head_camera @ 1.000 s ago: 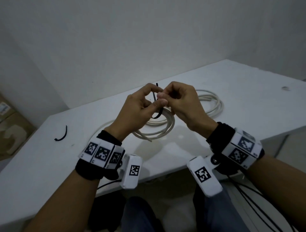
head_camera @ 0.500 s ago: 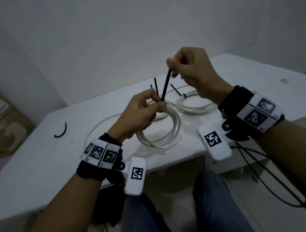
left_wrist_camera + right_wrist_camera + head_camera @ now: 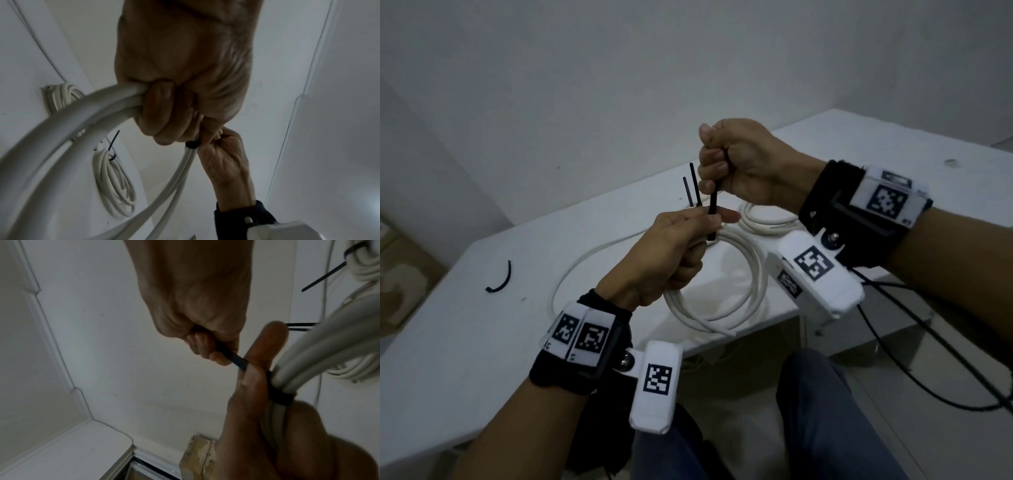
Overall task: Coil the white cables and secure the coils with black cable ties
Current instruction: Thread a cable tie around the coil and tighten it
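The white cable coil hangs off the worktop's near edge, springy and light, with your left hand clenched around its strands. Your right hand fists the thin, slick black cable tie; grip the tail low, near the bundle.

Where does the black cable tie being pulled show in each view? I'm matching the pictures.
Head: centre, cable tie between both hands.
Left wrist: only its band below the knuckles.
Right wrist: right of centre, cable tie running to the coil.
Shared landmark: held white cable coil.
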Demonstrator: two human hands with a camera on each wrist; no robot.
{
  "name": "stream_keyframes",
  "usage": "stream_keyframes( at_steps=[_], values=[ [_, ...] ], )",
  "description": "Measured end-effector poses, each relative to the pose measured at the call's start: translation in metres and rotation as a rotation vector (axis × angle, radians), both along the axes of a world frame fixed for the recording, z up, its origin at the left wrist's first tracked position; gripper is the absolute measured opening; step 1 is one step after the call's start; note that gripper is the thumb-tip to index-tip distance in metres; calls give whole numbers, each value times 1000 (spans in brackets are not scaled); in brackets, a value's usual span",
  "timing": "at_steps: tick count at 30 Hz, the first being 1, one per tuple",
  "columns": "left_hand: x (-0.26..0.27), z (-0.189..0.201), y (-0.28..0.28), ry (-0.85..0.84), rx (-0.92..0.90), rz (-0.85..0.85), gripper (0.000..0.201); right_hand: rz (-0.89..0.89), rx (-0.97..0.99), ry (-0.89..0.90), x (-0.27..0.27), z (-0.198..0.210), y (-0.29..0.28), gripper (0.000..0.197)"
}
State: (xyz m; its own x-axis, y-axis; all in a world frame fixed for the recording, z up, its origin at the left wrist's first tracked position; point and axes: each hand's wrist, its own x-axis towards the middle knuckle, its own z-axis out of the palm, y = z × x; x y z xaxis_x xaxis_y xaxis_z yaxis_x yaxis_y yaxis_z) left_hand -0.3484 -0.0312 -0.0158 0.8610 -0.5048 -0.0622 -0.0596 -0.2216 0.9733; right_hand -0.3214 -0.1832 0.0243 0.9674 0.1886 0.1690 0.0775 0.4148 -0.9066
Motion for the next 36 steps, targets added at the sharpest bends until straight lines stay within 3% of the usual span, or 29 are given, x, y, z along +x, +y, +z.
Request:
stream_keyframes(
  at_steps=[6,11,14,18,22,26,28,30,36],
  values=[
    [1,7,4,60,55,-20,30,-27,-38,74,5,6,0,31],
    [3,4,16,141,36,-24,31,-67,-130,-54,-4,-10,-10,20],
    [11,9,27,201,-152,45,32,-67,-356,-39,-19,-22,-23,41],
    [25,14,28,174,-306,145,23,-52,-669,-102,-42,-52,-8,27],
    [23,9,19,199,-384,241,18,-178,-515,-57,-39,-71,-3,13],
    [13,-11,20,155,-326,351,35,-270,-299,7,-32,-75,-5,17],
    [4,-28,19,74,-168,343,43,-297,-288,-8,-30,-77,-4,16],
    [-7,-41,13,0,-64,312,38,-304,-308,-11,-30,-81,0,17],
    [-7,-54,9,-128,-56,246,17,-264,-400,8,-30,-96,8,25]
  ],
)
